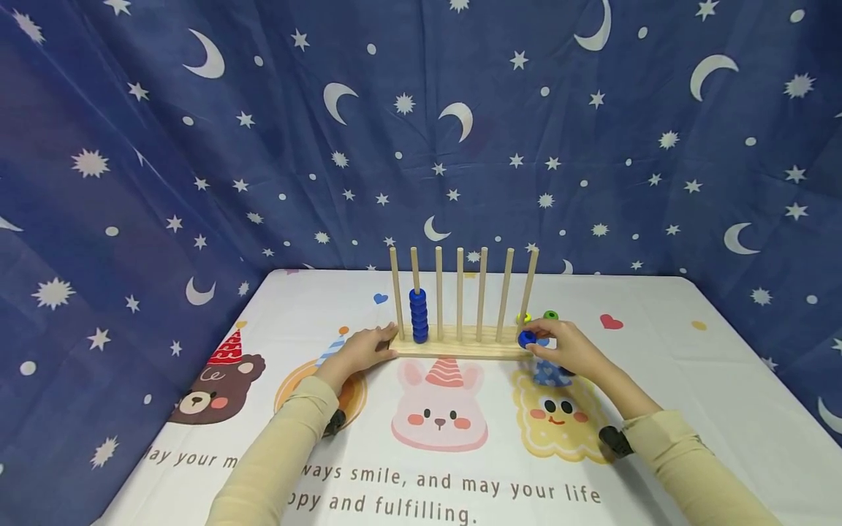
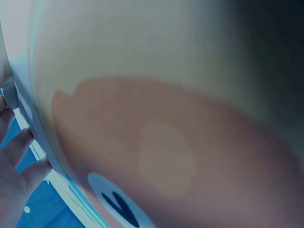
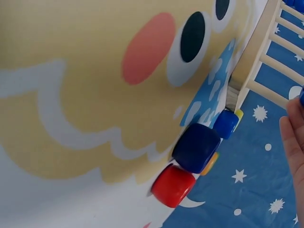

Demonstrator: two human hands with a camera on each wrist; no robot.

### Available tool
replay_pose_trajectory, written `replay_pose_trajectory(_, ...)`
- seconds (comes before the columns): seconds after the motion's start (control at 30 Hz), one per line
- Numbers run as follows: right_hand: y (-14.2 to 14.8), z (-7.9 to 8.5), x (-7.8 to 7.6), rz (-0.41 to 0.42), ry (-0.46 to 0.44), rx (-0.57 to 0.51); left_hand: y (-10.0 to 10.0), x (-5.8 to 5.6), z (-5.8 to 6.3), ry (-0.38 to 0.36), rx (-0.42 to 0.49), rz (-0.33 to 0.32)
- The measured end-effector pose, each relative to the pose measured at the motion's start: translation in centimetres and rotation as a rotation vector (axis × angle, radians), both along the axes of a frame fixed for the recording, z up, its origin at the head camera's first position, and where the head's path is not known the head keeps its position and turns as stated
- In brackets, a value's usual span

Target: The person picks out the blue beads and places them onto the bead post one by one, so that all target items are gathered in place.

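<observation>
A wooden peg rack (image 1: 460, 352) with a row of upright pegs stands near the back of the table. Several blue beads (image 1: 419, 318) are stacked on its second peg from the left; the other pegs are bare. My left hand (image 1: 360, 351) holds the left end of the rack's base, fingers behind and thumb in front. In the left wrist view, only part of that hand (image 2: 19, 166) shows at the edge. At the rack's right end, my right hand (image 1: 562, 343) pinches a blue bead (image 1: 527, 339) between thumb and fingers, beside the foot of the last peg.
Near the right hand lie loose beads: a yellow one (image 1: 524, 318), a green one (image 1: 550, 315), a red one (image 3: 173, 185), a dark blue one (image 3: 196, 148) and a smaller blue one (image 3: 225, 124). A printed white cloth (image 1: 697, 380) covers the table. A starry blue curtain (image 1: 421, 146) hangs behind.
</observation>
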State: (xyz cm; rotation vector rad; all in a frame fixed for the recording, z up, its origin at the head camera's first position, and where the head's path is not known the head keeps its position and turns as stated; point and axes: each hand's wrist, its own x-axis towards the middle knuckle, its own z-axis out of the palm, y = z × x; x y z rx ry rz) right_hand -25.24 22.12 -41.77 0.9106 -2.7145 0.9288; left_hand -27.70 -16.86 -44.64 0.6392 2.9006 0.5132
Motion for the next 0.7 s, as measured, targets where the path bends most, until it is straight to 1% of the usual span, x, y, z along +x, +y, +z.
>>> replay_pose_trajectory(0.17, -0.5, -0.1, -0.2, 0.011, 0.028, -0.029, 0.1, -0.1, 0.0, 0.010, -0.009, -0.006)
replay_pose_trajectory(0.4, -1.8, 0.3, 0.1, 0.025, 0.026, -0.055, -0.1, 0.1, -0.3, 0.004, -0.011, -0.002)
replay_pose_trajectory(0.7, -3.4, 1.0, 0.7, 0.040, 0.104, -0.108, -0.1, -0.1, -0.1, 0.005, -0.010, -0.001)
